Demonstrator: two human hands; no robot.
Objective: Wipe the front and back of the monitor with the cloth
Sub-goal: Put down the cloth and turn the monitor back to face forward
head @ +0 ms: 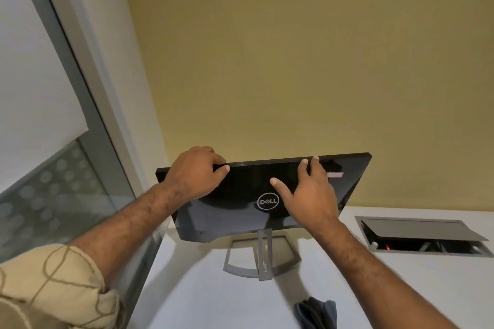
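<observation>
Currently I'm gripping the monitor (pixel 263 195) top edge, left hand (pixel 195 173) clenched over it, right hand (pixel 310 195) splayed (back facing me). Cloth (pixel 316 311) is lying unheld on the desk (pixel 401 288); next I'm needing to grab it.

You are seeing: white desk (pixel 401 288) | cable hatch (pixel 425 235) sitting open in the desk, far right | yellow wall (pixel 294 61) behind | frosted glass (pixel 53 195) left
</observation>
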